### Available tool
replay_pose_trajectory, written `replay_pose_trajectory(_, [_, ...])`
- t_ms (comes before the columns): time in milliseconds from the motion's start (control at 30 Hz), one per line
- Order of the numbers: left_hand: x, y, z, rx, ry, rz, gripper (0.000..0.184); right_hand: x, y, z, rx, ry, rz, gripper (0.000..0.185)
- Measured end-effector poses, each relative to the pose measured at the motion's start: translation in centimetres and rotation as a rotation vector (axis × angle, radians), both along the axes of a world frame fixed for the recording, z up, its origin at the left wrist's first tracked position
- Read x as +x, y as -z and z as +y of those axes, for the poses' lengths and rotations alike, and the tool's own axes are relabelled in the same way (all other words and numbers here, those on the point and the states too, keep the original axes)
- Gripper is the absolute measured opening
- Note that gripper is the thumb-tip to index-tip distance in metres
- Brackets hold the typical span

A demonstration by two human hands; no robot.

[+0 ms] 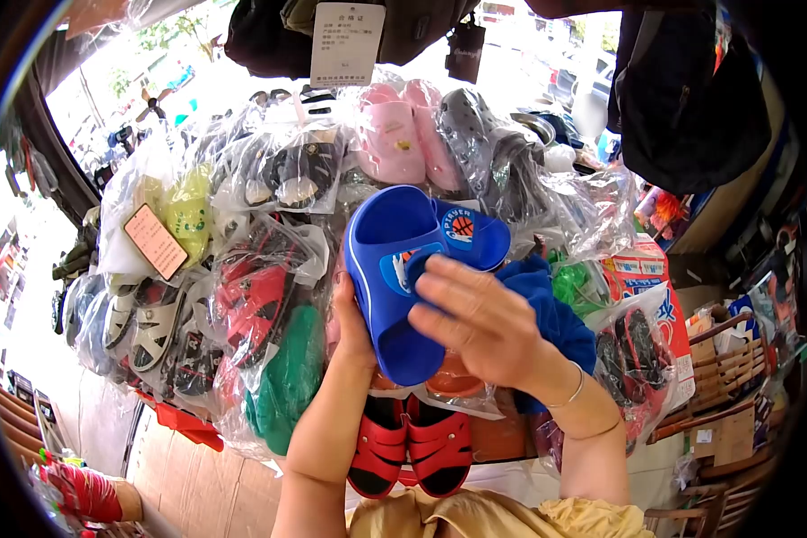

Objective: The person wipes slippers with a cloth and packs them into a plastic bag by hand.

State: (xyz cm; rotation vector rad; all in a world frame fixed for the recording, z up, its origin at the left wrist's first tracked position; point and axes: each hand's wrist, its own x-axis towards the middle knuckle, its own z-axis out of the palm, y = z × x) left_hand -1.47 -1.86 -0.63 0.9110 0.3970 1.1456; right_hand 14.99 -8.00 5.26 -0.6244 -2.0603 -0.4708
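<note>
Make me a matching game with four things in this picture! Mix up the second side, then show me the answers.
Things:
1. Blue slippers
2. Pink clogs
3. White tag
4. Slippers nearest the yellow top

Clues:
A. Hanging at the top of the picture
B. Red and black
C. Held in the left hand
D. Lying just beyond the blue slippers

Right pairs: 1-C, 2-D, 3-A, 4-B

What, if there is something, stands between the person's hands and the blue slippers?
Nothing visible stands in the way. The left hand holds the nearer blue slipper at its left edge, and the right hand is directly in front of it; whether those blurred fingers touch it, I cannot tell.
</note>
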Motion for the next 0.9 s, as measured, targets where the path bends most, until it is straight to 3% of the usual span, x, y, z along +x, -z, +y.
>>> replay_pose_trajectory(100, [0.3,0.2,0.3,0.033,0.139,-0.080,0.087,1.9,-0.4,1.4,-0.064,0.151,0.160,0.029])
replay_pose_trajectory(267, [-0.5,1.0,0.4,0.065,0.075,-0.066,0.083,-0.1,0.2,0.3,-0.059,0.049,0.091,0.030])
replay_pose_trajectory(300, [-0.4,2.0,1.3,0.057,0.342,-0.549,0.081,0.0,0.2,0.2,-0.066,0.050,0.094,0.030])
replay_pose_trajectory(400, [-0.6,2.7,1.2,0.066,0.288,-0.474,0.081,0.1,-0.1,-0.1,-0.030,0.058,0.051,0.029])
replay_pose_trajectory(467, [-0.3,0.5,0.2,0.054,0.061,-0.018,0.082,-0.4,-0.2,-0.8,-0.029,0.021,-0.034,0.031])
replay_pose_trajectory(500, [-0.3,0.1,1.1,-0.103,0.502,-0.590,0.083,-1.1,-0.2,-1.2,-0.090,-0.096,-0.067,0.035])
replay_pose_trajectory(567, [-0.1,-0.5,-0.1,-0.092,0.116,-0.059,0.085,-1.0,-0.5,-1.2,-0.094,-0.084,-0.051,0.037])
replay_pose_trajectory(700, [0.2,0.5,0.3,-0.011,0.162,-0.053,0.088,1.2,-0.4,0.9,-0.035,0.162,0.128,0.032])
replay_pose_trajectory(900, [-0.4,0.3,0.0,0.040,0.063,0.004,0.087,-0.4,0.6,0.3,0.034,0.104,-0.023,0.028])
